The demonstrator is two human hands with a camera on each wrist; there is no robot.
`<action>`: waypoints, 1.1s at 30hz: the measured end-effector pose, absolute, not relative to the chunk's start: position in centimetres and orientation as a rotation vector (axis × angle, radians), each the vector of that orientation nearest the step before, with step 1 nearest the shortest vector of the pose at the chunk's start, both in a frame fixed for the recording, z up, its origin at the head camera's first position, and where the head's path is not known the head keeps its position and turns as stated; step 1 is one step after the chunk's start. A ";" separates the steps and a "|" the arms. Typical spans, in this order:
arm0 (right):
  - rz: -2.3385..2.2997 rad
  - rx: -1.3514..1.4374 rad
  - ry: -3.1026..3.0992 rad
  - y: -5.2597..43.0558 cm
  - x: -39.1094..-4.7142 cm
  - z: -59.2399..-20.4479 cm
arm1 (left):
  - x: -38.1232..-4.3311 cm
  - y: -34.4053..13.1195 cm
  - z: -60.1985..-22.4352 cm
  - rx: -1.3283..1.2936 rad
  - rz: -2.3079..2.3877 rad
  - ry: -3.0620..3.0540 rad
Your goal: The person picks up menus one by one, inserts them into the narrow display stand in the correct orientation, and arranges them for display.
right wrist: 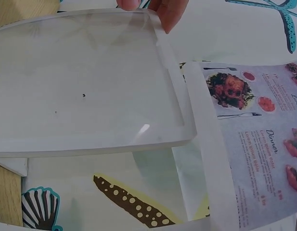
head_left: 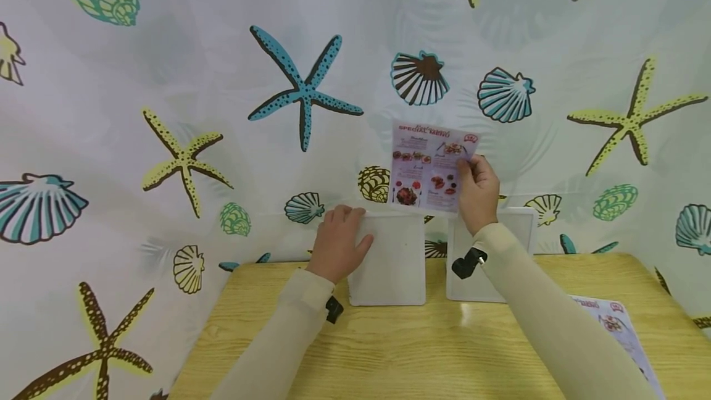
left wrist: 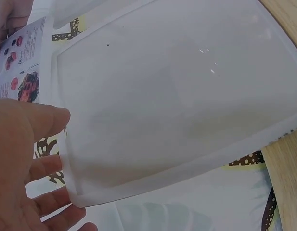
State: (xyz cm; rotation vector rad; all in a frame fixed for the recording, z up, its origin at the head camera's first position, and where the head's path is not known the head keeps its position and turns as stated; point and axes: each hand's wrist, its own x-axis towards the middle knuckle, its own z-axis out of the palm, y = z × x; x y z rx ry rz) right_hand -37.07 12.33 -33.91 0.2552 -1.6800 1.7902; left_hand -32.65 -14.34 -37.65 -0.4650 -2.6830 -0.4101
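My right hand (head_left: 481, 195) pinches the right edge of a printed menu sheet (head_left: 424, 165), thumb in front. The sheet is raised upright, its lower edge by the top of a white sign holder (head_left: 387, 259) with a clear front. At that holder's upper left corner, my left hand (head_left: 340, 244) grips the edge, thumb in front and fingers behind, as the left wrist view shows. In the right wrist view the menu sheet (right wrist: 264, 144) lies just beyond the top rim of the holder (right wrist: 90, 86). The holder stands upright and leans back slightly.
A second white sign holder (head_left: 472, 273) stands to the right, partly behind my right forearm. Another menu sheet (head_left: 624, 332) lies on the wooden table (head_left: 389, 350) at the right, partly covered by my sleeve. A curtain (head_left: 183, 66) printed with shells and starfish hangs behind.
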 end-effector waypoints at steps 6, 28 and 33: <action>1.793 0.230 -1.676 12.5 -37.2 -33.7 | -33.1 -13.8 -37.4 -0.416 -0.433 -2.677; 1.872 0.374 -1.762 12.3 -36.3 -33.6 | -34.9 -10.5 -36.2 -0.345 -0.949 -2.479; 1.798 0.448 -2.040 13.4 -36.3 -34.2 | -34.9 -10.3 -36.0 -0.354 -0.983 -2.468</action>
